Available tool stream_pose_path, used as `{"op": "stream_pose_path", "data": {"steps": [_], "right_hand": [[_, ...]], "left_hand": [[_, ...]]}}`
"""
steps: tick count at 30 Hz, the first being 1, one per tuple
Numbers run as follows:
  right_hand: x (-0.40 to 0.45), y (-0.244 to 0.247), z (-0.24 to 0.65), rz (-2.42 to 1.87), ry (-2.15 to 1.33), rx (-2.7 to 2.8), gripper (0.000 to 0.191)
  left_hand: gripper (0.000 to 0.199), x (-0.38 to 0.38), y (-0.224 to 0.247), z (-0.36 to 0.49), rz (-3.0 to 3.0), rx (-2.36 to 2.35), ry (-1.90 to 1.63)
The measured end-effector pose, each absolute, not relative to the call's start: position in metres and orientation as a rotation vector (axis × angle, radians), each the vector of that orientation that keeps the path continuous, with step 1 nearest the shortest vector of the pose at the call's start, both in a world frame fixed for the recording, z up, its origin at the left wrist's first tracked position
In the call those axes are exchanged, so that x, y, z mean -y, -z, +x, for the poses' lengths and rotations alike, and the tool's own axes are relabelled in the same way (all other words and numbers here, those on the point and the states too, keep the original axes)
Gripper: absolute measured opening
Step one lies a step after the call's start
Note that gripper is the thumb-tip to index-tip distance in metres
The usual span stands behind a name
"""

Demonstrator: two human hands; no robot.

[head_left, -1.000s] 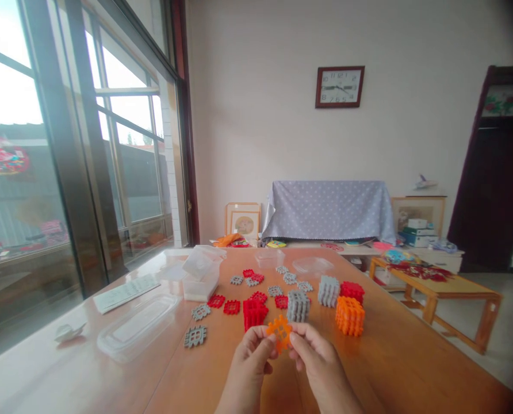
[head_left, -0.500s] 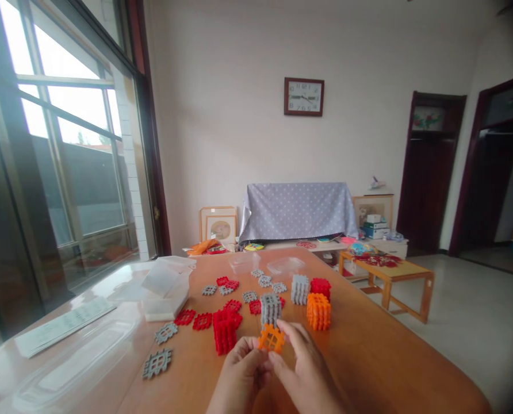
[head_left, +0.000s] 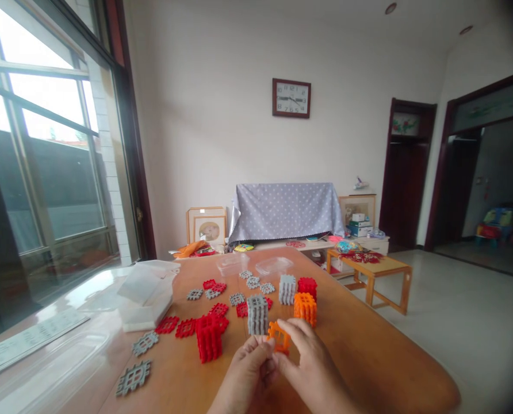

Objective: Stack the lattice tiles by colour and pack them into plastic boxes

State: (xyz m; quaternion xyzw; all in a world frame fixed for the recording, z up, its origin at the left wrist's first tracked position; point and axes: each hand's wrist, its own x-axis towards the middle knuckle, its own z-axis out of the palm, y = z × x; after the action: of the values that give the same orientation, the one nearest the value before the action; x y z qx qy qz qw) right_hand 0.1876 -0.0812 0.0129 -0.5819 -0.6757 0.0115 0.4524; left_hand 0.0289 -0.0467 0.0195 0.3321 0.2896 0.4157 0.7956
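Between both hands, just above the table (head_left: 368,368), is an orange interlocking building piece (head_left: 280,338) with a notched rim and window-like openings. My left hand (head_left: 247,368) pinches its left edge with thumb and fingers. My right hand (head_left: 308,359) grips its right side, the index finger along the top and the thumb below. Right behind it stands a grey stack of such pieces (head_left: 257,315). A red stack (head_left: 209,338) stands left of my hands. Farther back on the right are an orange stack (head_left: 305,309), a light grey stack (head_left: 287,289) and a red stack (head_left: 307,287).
Loose grey pieces (head_left: 134,378) and red pieces (head_left: 186,328) lie flat across the left and middle of the table. Clear plastic containers (head_left: 146,310) and a printed sheet (head_left: 32,342) are at the left. A low wooden stand (head_left: 371,270) is beyond the right edge.
The camera view has swung right, so the scene sits farther left. The orange piece has turned within my fingers and shows a more slanted face. Both hands still hold it.
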Motion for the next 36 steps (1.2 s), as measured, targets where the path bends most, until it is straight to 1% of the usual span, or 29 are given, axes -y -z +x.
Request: {"op": "stream_pose_path", "data": {"steps": [3,8,13,17,20,28,32,36], "right_hand": [[0.072,-0.023,0.215,-1.418,-0.08,1.628,0.046],[0.046,-0.048,0.273,-1.408,-0.084,1.579,0.039],[0.024,-0.062,0.308,-1.444,-0.15,1.611,0.04],[0.015,-0.064,0.315,-1.448,-0.216,1.617,0.041],[0.01,-0.061,0.317,-1.462,-0.268,1.624,0.044],[0.008,-0.051,0.317,-1.504,-0.307,1.541,0.05],[0.01,-0.051,0.319,-1.428,-0.332,1.509,0.046],[0.013,-0.059,0.306,-1.392,-0.364,1.334,0.037]], "left_hand": [[0.041,0.046,-0.02,0.03,0.798,-0.656,-0.892],[0.049,0.038,-0.005,0.032,0.864,-0.697,-0.902],[0.054,0.029,0.004,0.032,0.872,-0.714,-0.889],[0.054,0.025,0.005,0.032,0.893,-0.708,-0.862],[0.057,0.024,0.008,0.033,0.902,-0.719,-0.86],[0.058,0.027,0.005,0.036,0.949,-0.737,-0.86],[0.055,0.031,-0.002,0.037,0.98,-0.728,-0.867],[0.053,0.034,-0.006,0.038,0.99,-0.731,-0.874]]}}
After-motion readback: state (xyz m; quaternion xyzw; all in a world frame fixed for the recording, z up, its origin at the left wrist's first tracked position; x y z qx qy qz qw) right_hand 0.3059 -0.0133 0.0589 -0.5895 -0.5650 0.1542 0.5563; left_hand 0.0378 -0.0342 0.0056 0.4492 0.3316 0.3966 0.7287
